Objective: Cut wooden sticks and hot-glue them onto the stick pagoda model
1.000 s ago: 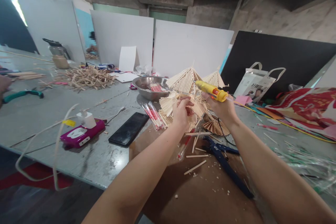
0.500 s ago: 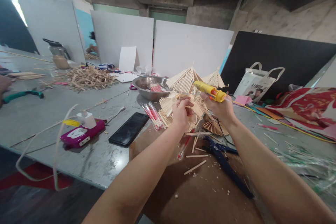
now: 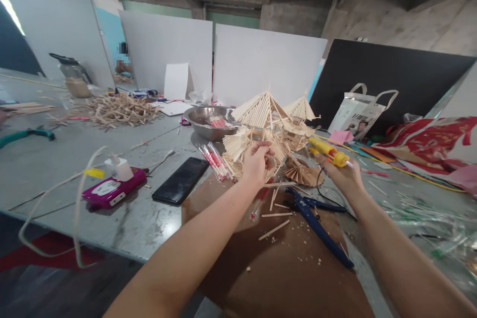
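Observation:
A model building of pale wooden sticks (image 3: 257,109), with pointed stick roofs, stands in front of me. My left hand (image 3: 258,160) is at its lower front, fingers pinched together; what they hold, if anything, is hidden. My right hand (image 3: 345,176) grips a yellow hot glue gun (image 3: 328,151) to the right of the model, apart from it. A folded brown paper fan (image 3: 303,173) lies below the model, between the hands. Blue-handled cutters (image 3: 320,233) and several loose sticks (image 3: 275,229) lie on a brown board (image 3: 261,268) nearer to me.
To the left lie a black phone (image 3: 181,181) and a purple power strip (image 3: 114,189) with a white cable. A metal bowl (image 3: 210,131) and a pile of sticks (image 3: 121,110) stand farther back. Clear wrappers (image 3: 443,223) and a white bag (image 3: 356,114) are on the right.
My right hand has moved right and down with the glue gun, away from the model. My left hand stays pinched at the model's front. The view has shifted slightly.

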`<state>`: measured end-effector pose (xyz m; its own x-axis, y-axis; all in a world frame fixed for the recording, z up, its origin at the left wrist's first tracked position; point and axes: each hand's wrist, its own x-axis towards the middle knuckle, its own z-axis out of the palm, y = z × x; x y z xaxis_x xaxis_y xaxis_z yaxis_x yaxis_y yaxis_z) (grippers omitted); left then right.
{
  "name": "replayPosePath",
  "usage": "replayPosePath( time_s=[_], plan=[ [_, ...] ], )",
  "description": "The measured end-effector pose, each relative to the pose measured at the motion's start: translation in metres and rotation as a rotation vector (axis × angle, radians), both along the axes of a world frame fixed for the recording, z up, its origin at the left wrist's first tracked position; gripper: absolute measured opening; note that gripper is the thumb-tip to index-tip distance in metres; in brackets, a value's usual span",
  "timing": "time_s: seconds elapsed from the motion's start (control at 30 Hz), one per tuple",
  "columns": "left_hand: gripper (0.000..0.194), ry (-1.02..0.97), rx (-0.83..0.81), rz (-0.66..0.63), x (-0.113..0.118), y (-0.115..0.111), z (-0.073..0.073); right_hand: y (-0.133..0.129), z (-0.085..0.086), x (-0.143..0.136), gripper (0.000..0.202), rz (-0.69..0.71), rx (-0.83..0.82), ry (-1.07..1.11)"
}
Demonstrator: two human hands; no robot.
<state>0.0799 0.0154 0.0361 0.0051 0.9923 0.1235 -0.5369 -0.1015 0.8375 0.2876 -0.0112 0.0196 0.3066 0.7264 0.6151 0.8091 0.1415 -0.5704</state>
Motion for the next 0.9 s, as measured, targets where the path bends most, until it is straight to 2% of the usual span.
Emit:
replayPosePath(
  time_s=[0.1,0.2,0.27,0.37,0.47,0.53,0.6,0.73,0.9],
  plan=[
    [0.012,0.093,0.054,-0.025,-0.004,-0.008,-0.005,-0.008,-0.027,0.025,0.04,-0.025,-0.263,-0.207],
    [0.011,0.254,0.135,-0.047,-0.011,-0.013,-0.015,-0.018,-0.044,0.035,0.04,-0.073,-0.407,-0.324],
    [0.012,0.426,0.231,-0.038,-0.016,-0.015,-0.023,-0.022,-0.05,0.035,0.038,-0.121,-0.472,-0.391],
    [0.014,0.807,0.482,0.021,-0.022,-0.017,-0.036,-0.023,-0.054,0.029,0.034,-0.2,-0.544,-0.496],
    [0.013,1.23,0.717,-0.037,-0.023,-0.019,-0.045,-0.021,-0.059,0.024,0.033,-0.246,-0.561,-0.539],
    [0.015,1.473,0.792,-0.116,-0.022,-0.018,-0.048,-0.018,-0.064,0.025,0.034,-0.206,-0.549,-0.548],
    [0.018,1.636,0.822,-0.142,-0.021,-0.017,-0.05,-0.015,-0.071,0.03,0.036,-0.128,-0.541,-0.55],
    [0.022,1.774,0.835,-0.103,-0.02,-0.015,-0.053,-0.013,-0.08,0.045,0.04,-0.033,-0.52,-0.452],
    [0.022,1.871,0.817,-0.134,-0.018,-0.017,-0.055,-0.016,-0.081,0.054,0.038,-0.032,-0.443,-0.276]
  ],
)
